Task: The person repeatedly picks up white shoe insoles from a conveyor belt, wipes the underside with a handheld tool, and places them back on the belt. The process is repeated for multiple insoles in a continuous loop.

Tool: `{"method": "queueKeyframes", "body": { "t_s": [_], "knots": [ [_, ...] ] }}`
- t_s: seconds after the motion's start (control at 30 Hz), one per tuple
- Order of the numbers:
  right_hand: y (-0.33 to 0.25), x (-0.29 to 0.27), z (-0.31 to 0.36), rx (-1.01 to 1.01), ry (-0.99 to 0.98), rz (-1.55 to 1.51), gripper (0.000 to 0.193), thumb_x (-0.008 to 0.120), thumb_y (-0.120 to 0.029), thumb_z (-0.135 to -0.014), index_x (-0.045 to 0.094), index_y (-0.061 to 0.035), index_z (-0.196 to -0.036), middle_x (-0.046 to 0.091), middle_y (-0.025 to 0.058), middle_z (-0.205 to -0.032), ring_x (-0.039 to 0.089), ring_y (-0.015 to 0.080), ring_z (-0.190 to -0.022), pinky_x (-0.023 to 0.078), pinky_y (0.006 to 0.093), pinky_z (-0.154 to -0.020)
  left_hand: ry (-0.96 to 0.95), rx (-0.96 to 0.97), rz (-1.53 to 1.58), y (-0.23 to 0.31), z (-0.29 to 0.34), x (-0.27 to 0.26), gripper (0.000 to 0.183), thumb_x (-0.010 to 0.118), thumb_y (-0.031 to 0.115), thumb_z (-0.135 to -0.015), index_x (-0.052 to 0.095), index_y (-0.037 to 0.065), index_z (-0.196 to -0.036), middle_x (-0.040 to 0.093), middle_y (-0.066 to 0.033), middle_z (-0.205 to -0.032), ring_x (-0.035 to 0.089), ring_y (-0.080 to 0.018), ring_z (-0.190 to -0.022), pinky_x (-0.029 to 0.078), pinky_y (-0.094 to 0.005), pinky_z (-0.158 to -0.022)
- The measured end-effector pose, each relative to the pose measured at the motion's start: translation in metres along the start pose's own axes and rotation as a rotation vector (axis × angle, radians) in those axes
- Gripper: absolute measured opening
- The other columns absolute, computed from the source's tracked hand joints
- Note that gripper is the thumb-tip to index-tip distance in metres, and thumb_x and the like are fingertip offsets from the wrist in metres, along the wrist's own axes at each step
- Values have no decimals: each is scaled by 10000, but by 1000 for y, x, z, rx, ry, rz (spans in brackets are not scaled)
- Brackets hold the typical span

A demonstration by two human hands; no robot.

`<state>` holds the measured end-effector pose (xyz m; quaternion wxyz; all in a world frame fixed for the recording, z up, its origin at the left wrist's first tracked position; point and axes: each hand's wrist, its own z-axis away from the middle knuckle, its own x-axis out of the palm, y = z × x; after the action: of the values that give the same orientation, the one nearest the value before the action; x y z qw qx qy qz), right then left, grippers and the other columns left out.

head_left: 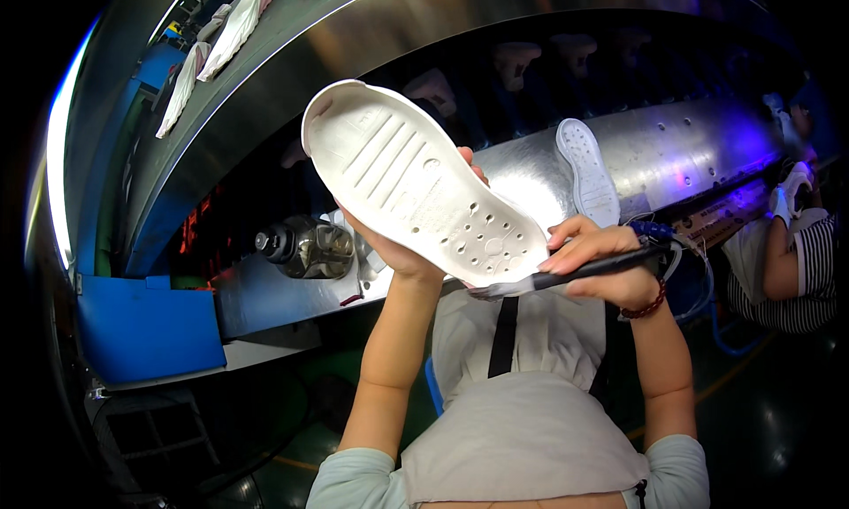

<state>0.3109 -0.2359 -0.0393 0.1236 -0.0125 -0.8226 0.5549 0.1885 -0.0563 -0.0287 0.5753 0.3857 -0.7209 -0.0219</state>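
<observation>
The left hand (405,256) curls around the sole (389,213), raised above the bench's (663,142) near edge. It is white, with parallel bars across one half, small holes through the other. The right hand's (612,270) fingers close on a brush (594,268), bristles by the rim.

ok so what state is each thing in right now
Held white sole, tilted, holed face showing
Second sole, lying on metal bench, holed face up
Brush-like tool, held, tip near held sole, contact unclear
Dark bottle, capped
Left grip, closed round held sole from beneath
Right grip, closed on brush-like tool
</observation>
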Motion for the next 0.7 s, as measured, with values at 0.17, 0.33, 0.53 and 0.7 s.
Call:
{"method": "queueKeyframes", "body": {
  "t_s": [0.17,0.33,0.53,0.7],
  "knots": [
    [-2,6,-2,81,187,-180,206,606,51,-654,596,19,-857,599,133,-880,550,169,-837,434,246,-758,230,-62,72,-6,-5,23,778,241,662,-741,199,121,-1298,324,-201,-1245,417,-361,-1064,330,-511,-890],
    [0,33,-3,148,270,-56,217,629,26,-657,598,1,-870,606,95,-880,545,118,-786,436,208,-702,140,-130,61,-30,19,8,762,309,644,-741,137,170,-1313,260,-157,-1292,380,-344,-1098,326,-560,-862],
    [-8,18,-5,-8,-53,-122,210,662,15,-615,636,-27,-819,626,84,-816,528,132,-740,423,233,-697,169,-127,159,-25,15,4,781,345,645,-729,154,157,-1307,299,-162,-1259,405,-330,-1065,358,-521,-858],
    [-10,5,-18,131,-7,115,177,642,14,-654,609,12,-828,619,115,-832,594,171,-765,465,239,-692,160,-304,-176,-17,12,4,828,350,660,-715,157,111,-1303,334,-190,-1231,435,-353,-1040,402,-486,-834]
  ]
}}
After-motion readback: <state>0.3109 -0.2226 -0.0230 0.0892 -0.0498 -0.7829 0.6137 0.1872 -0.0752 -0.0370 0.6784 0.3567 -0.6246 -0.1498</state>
